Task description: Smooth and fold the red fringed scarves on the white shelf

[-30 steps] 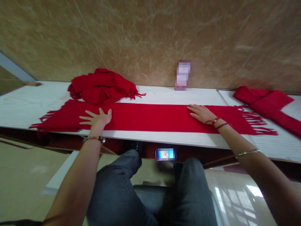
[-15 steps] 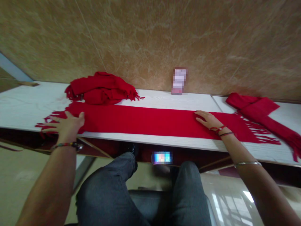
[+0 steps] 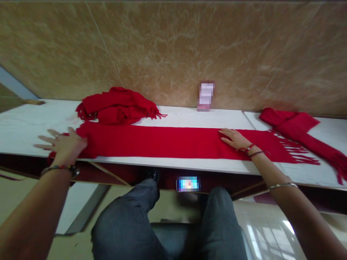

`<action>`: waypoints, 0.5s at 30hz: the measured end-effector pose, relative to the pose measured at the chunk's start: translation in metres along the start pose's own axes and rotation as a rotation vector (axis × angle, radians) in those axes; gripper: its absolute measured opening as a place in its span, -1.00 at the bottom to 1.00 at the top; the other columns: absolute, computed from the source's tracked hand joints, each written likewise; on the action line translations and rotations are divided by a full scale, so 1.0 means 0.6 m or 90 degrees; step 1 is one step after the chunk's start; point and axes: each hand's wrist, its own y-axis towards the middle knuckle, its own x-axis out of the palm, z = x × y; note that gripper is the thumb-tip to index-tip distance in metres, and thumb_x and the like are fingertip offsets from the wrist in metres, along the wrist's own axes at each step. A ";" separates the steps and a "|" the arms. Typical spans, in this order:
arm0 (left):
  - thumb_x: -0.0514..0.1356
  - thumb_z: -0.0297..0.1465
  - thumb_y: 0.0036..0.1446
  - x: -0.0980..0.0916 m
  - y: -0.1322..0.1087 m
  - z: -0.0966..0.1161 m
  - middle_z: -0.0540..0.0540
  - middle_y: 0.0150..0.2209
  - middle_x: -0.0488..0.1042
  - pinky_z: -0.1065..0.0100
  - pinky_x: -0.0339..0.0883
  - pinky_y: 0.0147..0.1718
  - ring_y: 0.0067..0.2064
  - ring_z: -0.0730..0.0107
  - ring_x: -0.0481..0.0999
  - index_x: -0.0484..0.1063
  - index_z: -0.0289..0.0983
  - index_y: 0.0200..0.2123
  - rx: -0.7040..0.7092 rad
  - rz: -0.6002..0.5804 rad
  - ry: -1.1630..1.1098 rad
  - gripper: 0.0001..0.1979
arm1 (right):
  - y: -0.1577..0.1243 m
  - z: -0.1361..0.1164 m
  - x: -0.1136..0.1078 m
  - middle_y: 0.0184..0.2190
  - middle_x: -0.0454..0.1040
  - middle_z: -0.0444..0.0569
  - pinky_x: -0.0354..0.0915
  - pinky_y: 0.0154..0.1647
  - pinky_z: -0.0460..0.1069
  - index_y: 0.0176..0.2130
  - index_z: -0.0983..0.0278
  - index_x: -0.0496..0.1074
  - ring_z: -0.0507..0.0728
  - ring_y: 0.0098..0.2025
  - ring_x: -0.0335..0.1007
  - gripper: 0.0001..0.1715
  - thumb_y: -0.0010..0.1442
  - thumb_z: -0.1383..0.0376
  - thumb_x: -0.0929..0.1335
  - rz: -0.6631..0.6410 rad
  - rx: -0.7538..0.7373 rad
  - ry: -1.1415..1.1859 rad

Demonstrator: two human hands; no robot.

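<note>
A long red scarf lies stretched out flat along the white table, its white-gapped fringe showing at the right end. Over the scarf's left end my left hand rests with fingers spread, hiding most of the fringe there. My right hand lies on the right part of the scarf, fingers extended. Behind the scarf's left part sits a crumpled red scarf pile. Another red scarf lies folded over itself at the right, beside the fringe.
A blurred upright card or box stands at the back against the brown marbled wall. Below the table's front edge a lit phone is visible above my knees. A small brown piece lies at the far left.
My left hand has moved left, over the fringe at the scarf's end. My right hand has shifted slightly left on the cloth.
</note>
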 end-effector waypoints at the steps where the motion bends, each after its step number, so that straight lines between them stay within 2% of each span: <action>1: -0.12 -0.05 0.15 -0.005 -0.016 0.028 -0.65 0.32 -0.29 -0.59 -0.22 -0.07 0.28 -0.64 -0.33 0.02 -0.53 0.26 -0.035 0.059 -0.033 -0.22 | 0.002 -0.003 -0.001 0.19 0.32 0.14 0.19 0.20 0.25 0.17 0.25 0.31 0.26 0.23 0.21 -0.43 0.28 0.09 0.15 -0.002 0.002 -0.002; 3: -0.15 -0.09 0.22 -0.017 -0.051 0.097 -0.57 0.34 -0.31 -0.48 -0.24 0.05 0.33 -0.43 -0.33 -0.06 -0.42 0.31 0.060 0.096 -0.085 -0.29 | 0.005 -0.006 -0.002 0.19 0.31 0.14 0.18 0.21 0.23 0.17 0.26 0.31 0.25 0.23 0.21 -0.43 0.28 0.09 0.15 -0.003 0.007 -0.005; 5: -0.14 -0.09 0.24 -0.025 -0.083 0.174 -0.49 0.36 -0.34 -0.38 -0.33 0.14 0.35 -0.35 -0.37 -0.04 -0.37 0.32 0.173 0.075 -0.098 -0.31 | 0.007 -0.006 -0.003 0.19 0.30 0.17 0.18 0.22 0.21 0.17 0.29 0.31 0.25 0.23 0.20 -0.41 0.28 0.09 0.15 -0.008 0.007 -0.005; 7: -0.13 -0.08 0.25 -0.023 -0.106 0.244 -0.37 0.38 -0.33 -0.28 -0.30 0.19 0.36 -0.25 -0.33 -0.02 -0.28 0.33 0.300 -0.005 -0.094 -0.33 | 0.004 0.002 -0.003 0.20 0.29 0.16 0.17 0.22 0.21 0.17 0.29 0.31 0.24 0.24 0.20 -0.41 0.27 0.08 0.15 -0.010 0.007 -0.005; 9: -0.15 -0.07 0.26 -0.011 -0.117 0.294 -0.28 0.40 -0.32 -0.22 -0.25 0.21 0.38 -0.16 -0.33 -0.05 -0.22 0.34 0.395 -0.104 -0.086 -0.34 | -0.005 0.019 -0.004 0.21 0.29 0.14 0.18 0.21 0.22 0.18 0.25 0.30 0.24 0.24 0.20 -0.42 0.27 0.07 0.16 -0.009 0.020 -0.011; 12: -0.21 -0.12 0.27 0.014 -0.115 0.327 -0.24 0.39 -0.18 -0.16 -0.22 0.23 0.38 -0.02 -0.22 -0.06 -0.26 0.34 0.479 -0.204 -0.068 -0.36 | -0.024 0.056 -0.009 0.21 0.29 0.13 0.20 0.18 0.27 0.19 0.23 0.28 0.27 0.22 0.22 -0.41 0.26 0.06 0.16 -0.003 0.067 -0.024; 15: -0.26 -0.13 0.26 0.034 -0.098 0.327 -0.23 0.37 -0.10 -0.17 -0.20 0.22 0.37 0.03 -0.16 -0.06 -0.27 0.34 0.491 -0.212 -0.055 -0.36 | -0.036 0.097 -0.023 0.15 0.36 0.11 0.24 0.16 0.25 0.16 0.22 0.31 0.26 0.18 0.28 -0.43 0.24 0.07 0.18 -0.001 0.090 -0.032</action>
